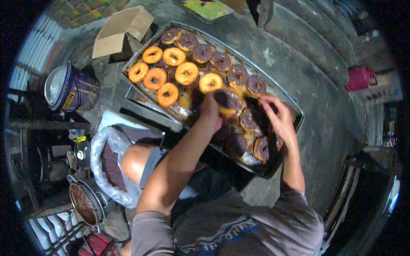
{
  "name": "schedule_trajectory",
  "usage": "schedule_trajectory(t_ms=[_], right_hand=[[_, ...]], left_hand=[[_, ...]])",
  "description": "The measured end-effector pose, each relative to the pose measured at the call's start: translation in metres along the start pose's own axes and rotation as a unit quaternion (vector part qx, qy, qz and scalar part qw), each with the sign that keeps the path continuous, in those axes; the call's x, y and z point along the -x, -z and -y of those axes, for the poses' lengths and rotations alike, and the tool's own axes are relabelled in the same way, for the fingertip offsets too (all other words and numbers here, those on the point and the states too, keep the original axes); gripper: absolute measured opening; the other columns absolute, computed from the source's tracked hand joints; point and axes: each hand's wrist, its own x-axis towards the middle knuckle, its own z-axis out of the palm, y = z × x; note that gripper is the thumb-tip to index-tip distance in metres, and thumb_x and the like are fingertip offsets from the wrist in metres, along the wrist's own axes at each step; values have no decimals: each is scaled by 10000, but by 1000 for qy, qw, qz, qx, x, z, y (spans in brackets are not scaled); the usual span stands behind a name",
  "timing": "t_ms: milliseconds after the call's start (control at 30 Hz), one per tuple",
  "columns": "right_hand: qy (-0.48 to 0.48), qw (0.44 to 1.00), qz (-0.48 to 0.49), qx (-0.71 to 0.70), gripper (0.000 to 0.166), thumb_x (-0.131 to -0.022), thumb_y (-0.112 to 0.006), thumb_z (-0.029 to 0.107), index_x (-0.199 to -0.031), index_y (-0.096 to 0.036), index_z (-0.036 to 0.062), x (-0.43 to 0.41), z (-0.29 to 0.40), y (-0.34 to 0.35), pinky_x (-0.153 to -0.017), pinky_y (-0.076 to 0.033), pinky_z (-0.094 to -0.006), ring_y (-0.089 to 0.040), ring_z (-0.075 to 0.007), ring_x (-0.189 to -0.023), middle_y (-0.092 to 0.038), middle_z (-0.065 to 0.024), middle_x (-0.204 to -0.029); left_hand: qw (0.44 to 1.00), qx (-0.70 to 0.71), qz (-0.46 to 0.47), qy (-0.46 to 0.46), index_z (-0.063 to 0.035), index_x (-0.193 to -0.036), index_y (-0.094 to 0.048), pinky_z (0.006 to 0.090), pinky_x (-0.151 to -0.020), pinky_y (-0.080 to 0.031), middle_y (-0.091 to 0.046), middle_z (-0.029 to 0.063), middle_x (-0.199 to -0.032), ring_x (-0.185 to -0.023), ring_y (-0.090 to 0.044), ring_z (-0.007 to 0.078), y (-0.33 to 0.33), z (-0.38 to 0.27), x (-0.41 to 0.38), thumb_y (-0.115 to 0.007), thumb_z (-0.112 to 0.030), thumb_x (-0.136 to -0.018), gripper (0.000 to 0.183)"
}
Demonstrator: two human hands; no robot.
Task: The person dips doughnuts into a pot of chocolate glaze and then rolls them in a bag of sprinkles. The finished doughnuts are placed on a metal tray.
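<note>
A large metal baking tray [282, 86] lies tilted before me, holding several plain ring doughnuts [186, 73] on its left side and several chocolate-topped doughnuts [237, 76] along the far edge and to the right. My left hand [211, 110] is over the tray's middle, blurred, right beside a chocolate-topped doughnut [228, 101] and just below a plain doughnut [210, 83]; its fingertips are hidden, so a grip cannot be made out. My right hand [278, 116] hovers at the tray's right side, fingers apart, fingertips close to a chocolate-topped doughnut [256, 85], with nothing visible in it.
By my left knee a plastic-lined container [96, 160] holds dark brown granules [112, 163]. A two-handled pot [84, 204] with brown coating stands lower left. There is a lidded bucket [81, 91] at left and an opened cardboard box [123, 30] behind the tray. Concrete floor [320, 128] surrounds it.
</note>
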Motion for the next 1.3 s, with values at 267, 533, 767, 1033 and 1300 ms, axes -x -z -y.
schedule_trajectory(t_ms=[267,533,767,1033,1300], right_hand=[[12,996,43,81,270,-972,-579,138,-1211,-628,23,-27,-10,-22,-970,-483,-344,-654,-273,-1085,-686,-146,-1163],[224,903,9,366,447,-862,-566,53,-1308,-562,34,-138,-36,-143,-1002,-463,-445,-579,-361,-1178,-619,-191,-1263],[104,907,129,386,649,-795,-708,196,-1383,-482,38,-147,-27,-159,-1036,-420,-482,-539,-391,-1208,-544,-213,-1367],[108,994,-8,34,484,-830,-719,114,-1193,-412,22,-122,8,-141,-862,-514,-411,-652,-268,-1009,-623,-180,-1130],[250,933,140,-219,497,-920,-694,161,-1345,-482,16,-41,224,-193,-1065,-423,-386,-498,-245,-1293,-541,-169,-1360]], left_hand=[[543,-658,-192,-485,38,-1258,-550,463,-980,-454,-611,246,-1200,-1143,-561,394,46,17,-73,-541,-165,-901,411],[506,-785,-342,-102,-12,-1376,-429,479,-1060,-382,-450,243,-1408,-1294,-467,381,59,-117,-20,-611,-205,-879,564],[515,-775,-318,-181,42,-1237,-553,421,-918,-514,-661,218,-1131,-1098,-630,363,115,-129,-35,-675,-166,-810,491],[923,-255,-43,-284,-78,-1450,-376,459,-894,-561,-597,180,-1268,-1151,-619,326,40,-135,41,-613,-116,-968,538],[883,120,254,-377,-80,-1310,-540,450,-1012,-474,-639,97,-1233,-1143,-615,246,56,-165,199,-314,-466,-1064,511]])
